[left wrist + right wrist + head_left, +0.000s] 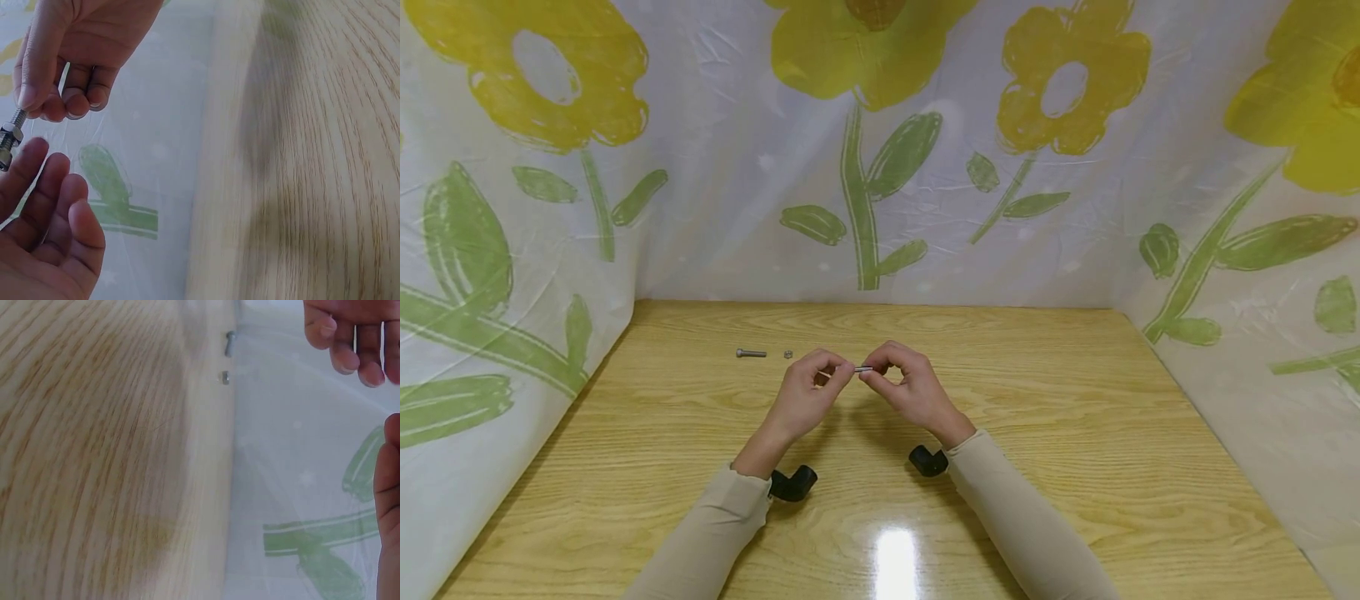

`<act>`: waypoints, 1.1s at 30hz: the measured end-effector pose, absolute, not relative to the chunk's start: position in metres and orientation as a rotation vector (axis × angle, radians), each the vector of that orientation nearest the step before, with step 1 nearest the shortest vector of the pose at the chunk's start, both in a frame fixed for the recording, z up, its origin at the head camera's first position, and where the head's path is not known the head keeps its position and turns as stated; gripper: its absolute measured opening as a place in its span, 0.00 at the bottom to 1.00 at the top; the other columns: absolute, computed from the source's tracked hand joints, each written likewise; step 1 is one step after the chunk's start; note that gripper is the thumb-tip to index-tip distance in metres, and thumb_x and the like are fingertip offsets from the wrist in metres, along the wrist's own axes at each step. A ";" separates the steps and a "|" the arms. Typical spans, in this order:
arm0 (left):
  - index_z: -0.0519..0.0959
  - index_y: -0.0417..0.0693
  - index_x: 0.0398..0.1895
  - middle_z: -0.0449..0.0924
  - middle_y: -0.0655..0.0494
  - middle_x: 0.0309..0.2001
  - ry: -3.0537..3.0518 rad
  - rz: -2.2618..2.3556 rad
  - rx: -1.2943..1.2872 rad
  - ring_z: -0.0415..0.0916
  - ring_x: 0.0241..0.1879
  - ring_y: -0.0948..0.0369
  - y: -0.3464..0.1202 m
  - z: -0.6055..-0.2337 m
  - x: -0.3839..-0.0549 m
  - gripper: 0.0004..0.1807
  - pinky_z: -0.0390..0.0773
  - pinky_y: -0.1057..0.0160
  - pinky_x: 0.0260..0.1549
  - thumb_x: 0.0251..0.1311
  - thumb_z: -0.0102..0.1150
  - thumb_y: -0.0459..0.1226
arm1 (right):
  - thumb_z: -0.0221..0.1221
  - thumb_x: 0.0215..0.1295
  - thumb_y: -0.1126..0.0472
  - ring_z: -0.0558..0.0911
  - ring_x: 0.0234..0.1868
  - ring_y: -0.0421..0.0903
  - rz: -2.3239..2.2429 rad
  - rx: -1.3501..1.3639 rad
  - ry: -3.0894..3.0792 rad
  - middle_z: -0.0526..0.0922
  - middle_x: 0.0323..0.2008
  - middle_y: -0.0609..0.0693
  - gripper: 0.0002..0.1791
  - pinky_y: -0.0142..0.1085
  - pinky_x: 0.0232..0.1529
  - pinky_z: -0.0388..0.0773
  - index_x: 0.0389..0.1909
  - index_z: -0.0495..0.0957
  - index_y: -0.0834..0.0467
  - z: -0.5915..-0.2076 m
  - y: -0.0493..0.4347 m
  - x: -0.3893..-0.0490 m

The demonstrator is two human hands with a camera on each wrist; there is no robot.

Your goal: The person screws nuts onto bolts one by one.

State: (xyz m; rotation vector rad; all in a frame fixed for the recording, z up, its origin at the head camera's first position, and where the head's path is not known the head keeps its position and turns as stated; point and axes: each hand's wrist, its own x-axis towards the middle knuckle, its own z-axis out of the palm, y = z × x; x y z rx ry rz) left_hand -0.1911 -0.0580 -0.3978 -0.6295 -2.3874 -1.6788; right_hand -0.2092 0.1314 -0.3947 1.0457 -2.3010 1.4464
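Note:
Both hands meet in front of the body over the wooden table, with a small silver bolt (863, 368) between them. My right hand (912, 385) pinches the bolt by its threaded end between thumb and index finger. At the other end, the left hand (805, 392) has its thumb and index finger at the head. A nut (12, 131) sits on this bolt's thread near the head in the left wrist view. The left hand's other fingers (75, 212) are loosely bent. In the right wrist view, the bolt lies outside the frame.
Behind the left hand, a second bolt (751, 353) and a loose nut (787, 354) lie in a row on the table (1075, 450). A flower-printed curtain (722, 208) encloses the back and sides. Black elbow-shaped pieces (795, 483) stick out at both wrists.

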 end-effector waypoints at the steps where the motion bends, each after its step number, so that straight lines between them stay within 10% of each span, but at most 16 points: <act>1: 0.80 0.38 0.41 0.78 0.47 0.41 -2.393 -1.682 -0.623 0.73 0.39 0.53 -0.058 -0.398 -0.191 0.09 0.74 0.54 0.40 0.67 0.55 0.36 | 0.59 0.65 0.68 0.75 0.35 0.45 1.450 1.047 -2.298 0.79 0.34 0.55 0.02 0.41 0.39 0.73 0.34 0.79 0.64 -0.395 0.131 -0.209; 33: 0.76 0.37 0.48 0.77 0.45 0.44 -2.362 -1.745 -0.645 0.73 0.41 0.53 -0.059 -0.396 -0.191 0.12 0.75 0.58 0.38 0.63 0.59 0.32 | 0.59 0.65 0.68 0.77 0.37 0.44 1.445 1.026 -2.303 0.80 0.35 0.53 0.02 0.43 0.40 0.75 0.35 0.79 0.64 -0.395 0.131 -0.209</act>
